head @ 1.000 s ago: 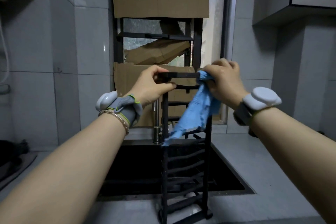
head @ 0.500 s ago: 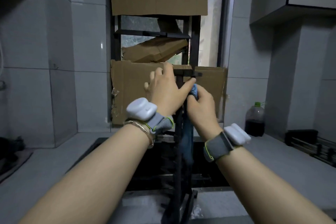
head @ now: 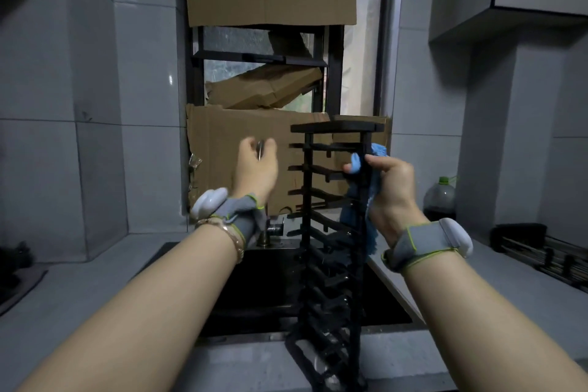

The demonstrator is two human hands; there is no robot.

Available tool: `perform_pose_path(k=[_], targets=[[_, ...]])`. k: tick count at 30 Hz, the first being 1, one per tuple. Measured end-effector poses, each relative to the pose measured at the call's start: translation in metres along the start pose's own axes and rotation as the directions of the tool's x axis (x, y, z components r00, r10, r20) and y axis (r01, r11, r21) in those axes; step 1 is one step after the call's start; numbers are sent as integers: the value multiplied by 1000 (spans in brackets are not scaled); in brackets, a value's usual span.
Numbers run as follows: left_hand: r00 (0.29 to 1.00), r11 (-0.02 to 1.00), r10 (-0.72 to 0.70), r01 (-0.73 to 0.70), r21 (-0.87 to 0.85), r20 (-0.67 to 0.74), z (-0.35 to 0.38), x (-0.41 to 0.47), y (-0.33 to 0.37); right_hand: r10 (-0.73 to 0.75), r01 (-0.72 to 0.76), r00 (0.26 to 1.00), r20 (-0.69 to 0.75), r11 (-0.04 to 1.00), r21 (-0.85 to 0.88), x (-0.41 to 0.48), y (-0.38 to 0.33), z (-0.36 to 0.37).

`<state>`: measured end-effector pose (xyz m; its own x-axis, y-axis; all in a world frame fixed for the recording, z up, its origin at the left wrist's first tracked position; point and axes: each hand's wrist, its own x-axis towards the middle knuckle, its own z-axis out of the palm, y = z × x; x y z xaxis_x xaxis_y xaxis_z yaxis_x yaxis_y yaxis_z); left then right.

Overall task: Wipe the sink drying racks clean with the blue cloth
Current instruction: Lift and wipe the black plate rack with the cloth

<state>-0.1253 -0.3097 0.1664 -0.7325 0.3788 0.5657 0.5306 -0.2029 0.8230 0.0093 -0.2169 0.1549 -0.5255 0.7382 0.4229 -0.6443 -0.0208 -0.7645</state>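
Presently, one drying rack (head: 332, 264), black, stood on end on the table (head: 95, 289) at the sink (head: 264, 289) front edge, likely so its rails face the wiper; one blue cloth (head: 351, 213), wrapped round the right rail and gripped there by the right hand (head: 393, 191) fingers; left hand (head: 256, 169) off the rack, blurred, grasp cannot be told

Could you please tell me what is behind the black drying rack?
A cardboard sheet stands before the window behind the rack. The right hand grips the blue cloth round its right rail, covering what lies behind there.
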Motion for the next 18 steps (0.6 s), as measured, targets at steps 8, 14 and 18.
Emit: perform_pose_path(k=[8, 14, 18], targets=[[864, 894, -290, 398, -206, 412, 12, 1, -40, 34, -36, 999, 20, 989, 144, 11, -8, 4], [912, 878, -228, 343, -333, 340, 15, 4, -42, 38, -38, 997, -60, 999, 11, 30, -3, -4], [940, 924, -211, 281, -261, 267, 23, 0, -45, -155, 49, 951, -267, 930, -365, 47, 13, -18]])
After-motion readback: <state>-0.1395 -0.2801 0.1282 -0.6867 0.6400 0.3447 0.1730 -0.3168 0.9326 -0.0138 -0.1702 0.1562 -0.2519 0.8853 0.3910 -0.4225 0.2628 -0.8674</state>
